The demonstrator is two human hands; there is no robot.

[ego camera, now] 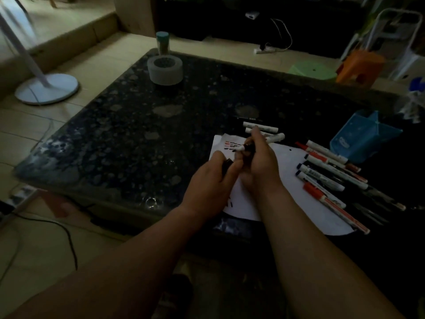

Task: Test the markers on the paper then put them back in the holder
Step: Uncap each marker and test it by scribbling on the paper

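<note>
A white sheet of paper (285,157) with short colour strokes at its top left lies on the dark table. My right hand (259,160) grips an uncapped marker (245,147), tip pointing left over the strokes. My left hand (211,180) is closed around a dark cap (228,162) just below that tip. Several capped markers (328,173) lie in a row on the paper's right side. Three white markers (264,131) lie beyond my hands. The blue holder (361,139) sits tipped on its side at the right.
The dark speckled stone table (138,139) carries a grey round pot (165,70) and a teal-capped jar (162,42) at the far edge. A fan base (46,88) stands on the floor to the left; cables run along the floor.
</note>
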